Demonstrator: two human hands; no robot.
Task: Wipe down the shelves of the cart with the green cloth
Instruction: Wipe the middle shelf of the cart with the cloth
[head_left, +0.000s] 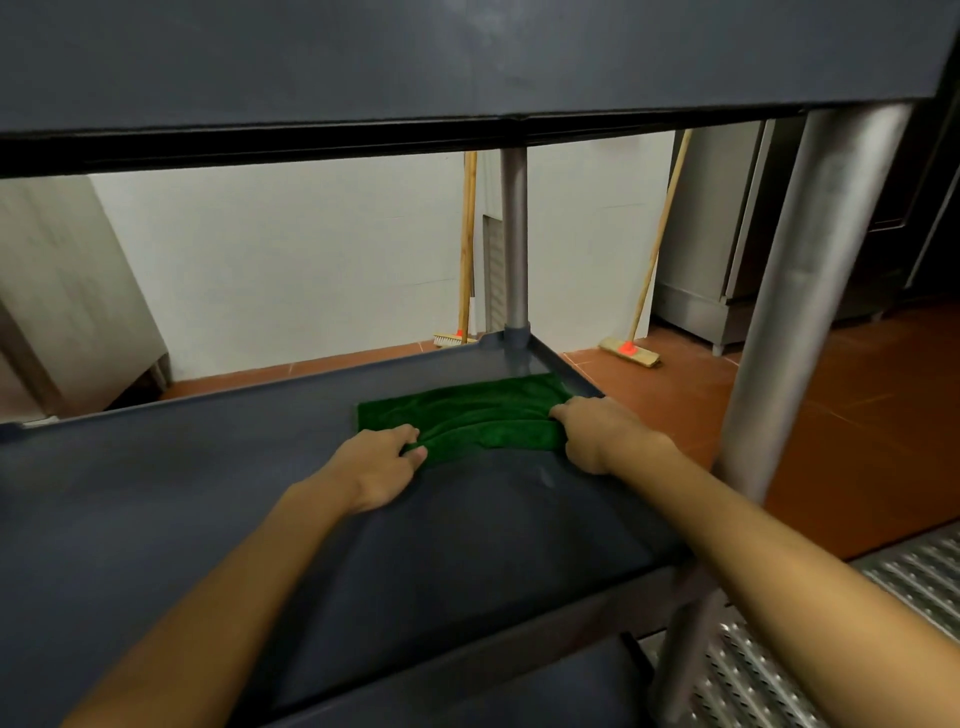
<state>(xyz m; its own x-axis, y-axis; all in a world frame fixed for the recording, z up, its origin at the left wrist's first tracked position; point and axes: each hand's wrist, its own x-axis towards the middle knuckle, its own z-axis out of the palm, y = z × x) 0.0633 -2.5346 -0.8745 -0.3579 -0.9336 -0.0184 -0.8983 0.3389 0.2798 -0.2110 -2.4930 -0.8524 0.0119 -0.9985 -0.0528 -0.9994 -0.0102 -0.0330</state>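
A green cloth (480, 415) lies spread and rumpled on the dark grey middle shelf (208, 467) of the cart, near its far right corner. My left hand (382, 467) pinches the cloth's near left edge. My right hand (597, 434) grips its right edge beside the shelf's raised rim. Both forearms reach in under the dark upper shelf (467, 57), which fills the top of the view. A lower shelf (467, 696) shows at the bottom.
A thick metal cart post (800, 312) stands close by my right arm, and a thinner post (514, 244) rises at the far corner. Two brooms (631, 351) lean on the white wall. Orange floor tiles and a perforated metal grate (883, 623) lie to the right.
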